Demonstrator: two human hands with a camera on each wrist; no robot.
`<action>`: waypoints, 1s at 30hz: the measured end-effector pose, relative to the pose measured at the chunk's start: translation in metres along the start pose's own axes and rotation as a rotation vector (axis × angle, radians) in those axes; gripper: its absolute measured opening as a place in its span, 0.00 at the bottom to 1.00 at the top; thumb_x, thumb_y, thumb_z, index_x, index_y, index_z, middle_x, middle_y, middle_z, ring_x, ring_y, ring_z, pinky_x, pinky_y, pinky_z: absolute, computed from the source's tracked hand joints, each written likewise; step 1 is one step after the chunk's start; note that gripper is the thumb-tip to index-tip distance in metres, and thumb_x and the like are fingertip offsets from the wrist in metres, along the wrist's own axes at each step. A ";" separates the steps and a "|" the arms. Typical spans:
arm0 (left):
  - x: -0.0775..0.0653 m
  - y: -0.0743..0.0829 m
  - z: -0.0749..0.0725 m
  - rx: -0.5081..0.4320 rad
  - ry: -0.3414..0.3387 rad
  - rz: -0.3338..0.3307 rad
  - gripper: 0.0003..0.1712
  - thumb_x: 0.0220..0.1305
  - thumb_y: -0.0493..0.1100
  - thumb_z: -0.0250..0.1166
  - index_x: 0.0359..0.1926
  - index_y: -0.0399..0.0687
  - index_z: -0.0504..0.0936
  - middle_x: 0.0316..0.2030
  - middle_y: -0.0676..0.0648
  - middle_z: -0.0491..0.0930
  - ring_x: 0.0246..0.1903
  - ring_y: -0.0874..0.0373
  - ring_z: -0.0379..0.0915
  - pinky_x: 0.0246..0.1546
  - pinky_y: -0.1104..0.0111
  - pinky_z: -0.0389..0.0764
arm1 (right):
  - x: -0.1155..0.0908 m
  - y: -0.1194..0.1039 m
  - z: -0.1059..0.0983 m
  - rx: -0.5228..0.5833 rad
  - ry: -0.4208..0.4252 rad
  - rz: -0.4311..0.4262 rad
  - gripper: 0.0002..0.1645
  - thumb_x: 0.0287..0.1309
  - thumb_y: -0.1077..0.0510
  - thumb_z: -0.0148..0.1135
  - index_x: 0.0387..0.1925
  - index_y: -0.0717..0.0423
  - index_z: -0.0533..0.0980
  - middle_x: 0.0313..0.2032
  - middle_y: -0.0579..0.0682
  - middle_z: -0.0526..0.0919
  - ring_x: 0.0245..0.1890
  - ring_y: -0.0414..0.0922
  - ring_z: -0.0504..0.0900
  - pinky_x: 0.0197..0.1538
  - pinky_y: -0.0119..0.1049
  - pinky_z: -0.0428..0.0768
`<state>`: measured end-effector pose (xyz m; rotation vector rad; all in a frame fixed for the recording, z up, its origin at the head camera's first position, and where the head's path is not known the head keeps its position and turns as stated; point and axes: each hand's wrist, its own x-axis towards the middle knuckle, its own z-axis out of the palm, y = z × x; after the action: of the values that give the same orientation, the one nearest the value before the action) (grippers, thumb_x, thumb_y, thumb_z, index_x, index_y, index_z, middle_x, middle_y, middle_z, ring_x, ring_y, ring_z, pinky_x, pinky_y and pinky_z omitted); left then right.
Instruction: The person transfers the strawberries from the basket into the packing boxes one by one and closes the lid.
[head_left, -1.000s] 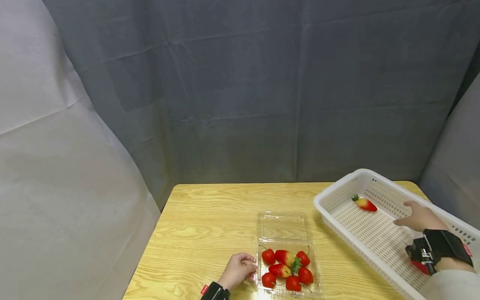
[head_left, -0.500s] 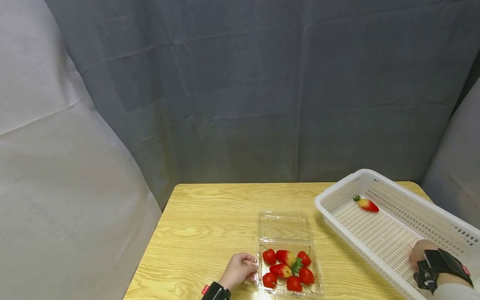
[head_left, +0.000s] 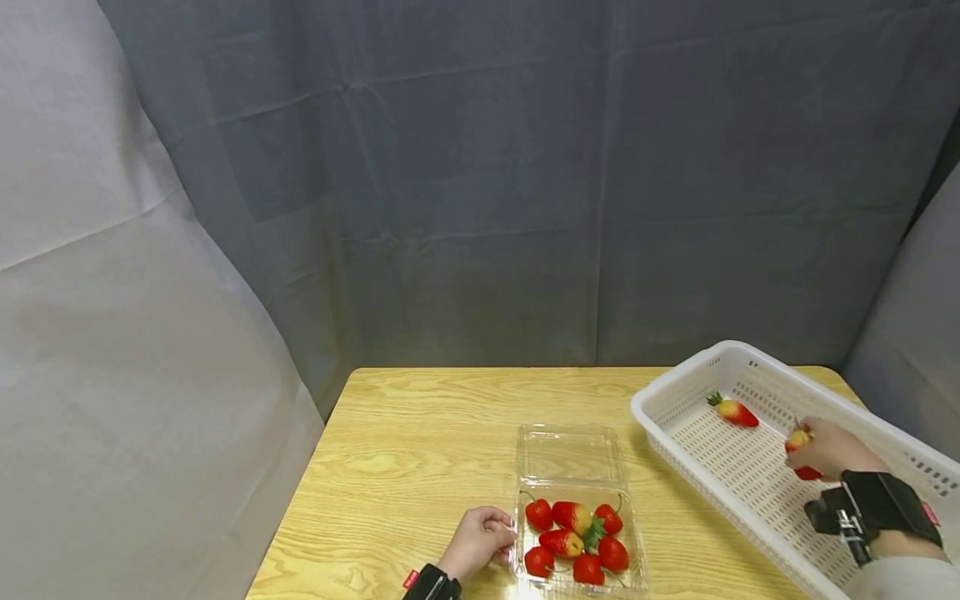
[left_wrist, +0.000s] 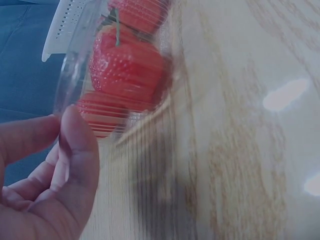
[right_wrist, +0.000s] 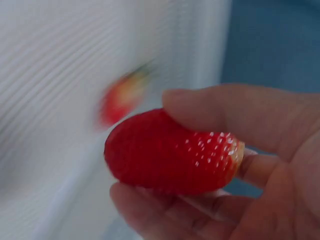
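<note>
My right hand (head_left: 838, 452) holds a red strawberry (right_wrist: 167, 155) between thumb and fingers, over the white basket (head_left: 712, 483). In the head view that strawberry shows yellow near its top. My left hand (head_left: 474, 542) pinches the left rim of a clear plastic clamshell box (head_left: 519, 508) with thumb and forefinger, as the left wrist view shows close up. Several red strawberries (left_wrist: 125, 65) lie in the box's lower half, some with yellow tops, one with green leaves. Its clear lid (head_left: 567, 452) lies folded back, away from me.
Another strawberry (head_left: 733, 412), red and yellow with a green crown, lies at the far end of the slotted basket. Basket and box stand on a wood-grain table (head_left: 420, 450). A dark grey cloth (head_left: 480, 208) hangs behind, with pale cloth (head_left: 135, 375) at the left.
My right hand reached down into the near part of the basket, took hold of a strawberry and came back up toward the far left with it. The left hand stayed at the box.
</note>
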<state>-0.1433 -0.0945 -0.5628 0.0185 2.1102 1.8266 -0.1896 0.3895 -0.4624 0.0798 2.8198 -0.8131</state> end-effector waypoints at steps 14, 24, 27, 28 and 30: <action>0.001 -0.001 0.000 0.002 -0.002 0.008 0.09 0.49 0.28 0.63 0.34 0.29 0.76 0.18 0.51 0.72 0.14 0.64 0.69 0.16 0.72 0.80 | -0.023 -0.196 0.066 -0.014 -0.168 -0.698 0.21 0.47 0.58 0.68 0.44 0.54 0.72 0.39 0.46 0.74 0.37 0.40 0.72 0.36 0.33 0.78; 0.002 -0.002 0.000 -0.002 -0.012 0.016 0.09 0.49 0.28 0.62 0.34 0.28 0.75 0.18 0.51 0.72 0.14 0.64 0.69 0.17 0.72 0.80 | -0.024 -0.219 0.169 -0.072 -0.336 -0.686 0.27 0.41 0.57 0.70 0.47 0.58 0.74 0.43 0.47 0.76 0.41 0.38 0.74 0.43 0.32 0.77; 0.001 -0.002 0.000 -0.010 -0.014 0.016 0.09 0.49 0.28 0.61 0.35 0.29 0.75 0.19 0.51 0.72 0.14 0.64 0.69 0.17 0.71 0.81 | -0.024 -0.220 0.189 -0.120 -0.338 -0.705 0.28 0.40 0.57 0.70 0.46 0.58 0.73 0.39 0.44 0.76 0.37 0.36 0.72 0.40 0.29 0.76; 0.001 -0.002 0.000 -0.014 -0.015 0.015 0.09 0.49 0.28 0.61 0.35 0.29 0.75 0.19 0.51 0.72 0.14 0.64 0.69 0.18 0.71 0.81 | -0.024 -0.220 0.194 -0.140 -0.339 -0.712 0.27 0.40 0.56 0.71 0.45 0.58 0.73 0.38 0.43 0.76 0.37 0.36 0.73 0.40 0.29 0.76; 0.000 -0.002 0.000 -0.019 -0.018 0.013 0.10 0.48 0.28 0.61 0.35 0.29 0.75 0.19 0.51 0.72 0.14 0.64 0.69 0.18 0.72 0.81 | -0.025 -0.220 0.202 -0.182 -0.343 -0.710 0.27 0.38 0.56 0.71 0.44 0.57 0.74 0.35 0.41 0.75 0.35 0.35 0.72 0.38 0.29 0.75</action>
<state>-0.1433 -0.0949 -0.5644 0.0438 2.0849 1.8472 -0.1529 0.0960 -0.5095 -1.0278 2.5549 -0.5963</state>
